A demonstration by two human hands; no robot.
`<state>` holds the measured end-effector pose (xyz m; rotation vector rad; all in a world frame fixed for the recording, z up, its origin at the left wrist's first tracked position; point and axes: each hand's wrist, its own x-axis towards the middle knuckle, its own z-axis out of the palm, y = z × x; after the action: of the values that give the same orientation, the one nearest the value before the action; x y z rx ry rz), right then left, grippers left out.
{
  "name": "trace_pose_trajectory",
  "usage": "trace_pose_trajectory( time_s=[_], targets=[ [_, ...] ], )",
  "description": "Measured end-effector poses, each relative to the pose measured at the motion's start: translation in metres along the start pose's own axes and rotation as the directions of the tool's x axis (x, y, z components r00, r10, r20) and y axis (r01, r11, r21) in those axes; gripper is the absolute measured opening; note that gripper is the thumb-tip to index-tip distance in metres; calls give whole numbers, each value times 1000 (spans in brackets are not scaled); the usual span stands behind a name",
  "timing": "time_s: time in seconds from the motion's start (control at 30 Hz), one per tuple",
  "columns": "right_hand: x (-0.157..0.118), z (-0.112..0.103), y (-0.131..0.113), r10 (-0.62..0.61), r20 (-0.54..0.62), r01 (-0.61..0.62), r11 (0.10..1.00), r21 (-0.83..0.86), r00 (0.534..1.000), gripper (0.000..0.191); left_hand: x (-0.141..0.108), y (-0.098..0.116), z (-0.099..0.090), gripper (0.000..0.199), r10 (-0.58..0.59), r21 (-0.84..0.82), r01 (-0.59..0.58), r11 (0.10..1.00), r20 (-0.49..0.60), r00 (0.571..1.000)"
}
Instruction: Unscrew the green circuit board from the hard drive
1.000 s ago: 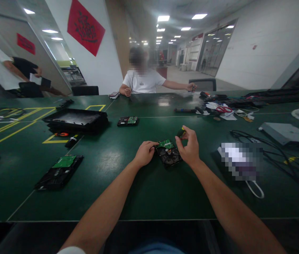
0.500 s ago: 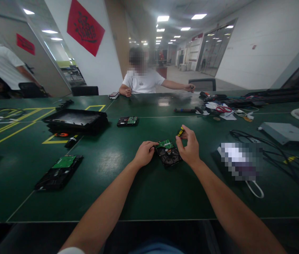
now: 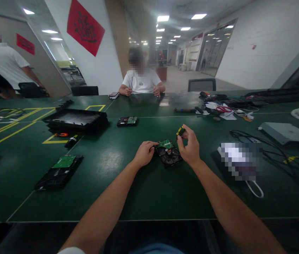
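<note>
A hard drive [image 3: 169, 157] lies on the green table in front of me, its green circuit board facing up. My left hand [image 3: 144, 154] grips its upper left edge, fingers bent against the side. Above its right side, my right hand [image 3: 190, 147] pinches a short yellow-and-black screwdriver [image 3: 181, 131] between thumb and fingers. The tool's tip is too small and dim to make out, so contact with the drive cannot be told.
Another hard drive [image 3: 59, 172] lies to the left, and a third drive [image 3: 127, 121] farther back. Black trays [image 3: 77, 120] are stacked at back left. To the right are a blurred white object [image 3: 238, 160], black cables [image 3: 279, 148] and a grey box [image 3: 288, 133]. A person [image 3: 142, 83] sits opposite.
The screwdriver's handle has tilted slightly in my right hand, while my left hand and the drive stay put. The person opposite has drawn an outstretched arm back in.
</note>
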<state>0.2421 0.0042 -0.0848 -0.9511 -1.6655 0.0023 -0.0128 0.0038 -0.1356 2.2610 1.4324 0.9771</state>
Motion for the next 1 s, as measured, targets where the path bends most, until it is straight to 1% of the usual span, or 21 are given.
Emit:
trace_pose_trajectory(
  time_s=[0.13,0.33,0.47,0.57,0.8,0.9,1.0],
  targets=[
    [0,0,0,-10,-24,9,999,-32,1000,56,0,-1,0,39,2,0,-2,1000,-8,1000],
    [-2,1,2,18,26,-19,999,34,1000,56,0,-3,1,39,16,1,-16,1000,-8,1000],
    [-1,1,2,21,-10,-22,1000,-20,1000,58,0,-3,1,39,8,5,-8,1000,-5,1000],
    [-1,0,2,9,-10,-9,999,-35,1000,59,0,-3,1,39,4,0,-4,1000,-3,1000],
    [-2,1,1,57,66,-63,994,89,996,59,0,-3,2,39,3,2,-3,1000,-1,1000],
    [-1,1,1,48,43,-50,998,45,998,57,0,-2,2,39,2,3,-2,1000,-3,1000],
    [0,0,1,8,3,-8,1000,-24,1000,56,0,-1,1,40,4,-1,-4,1000,-6,1000]
  ],
)
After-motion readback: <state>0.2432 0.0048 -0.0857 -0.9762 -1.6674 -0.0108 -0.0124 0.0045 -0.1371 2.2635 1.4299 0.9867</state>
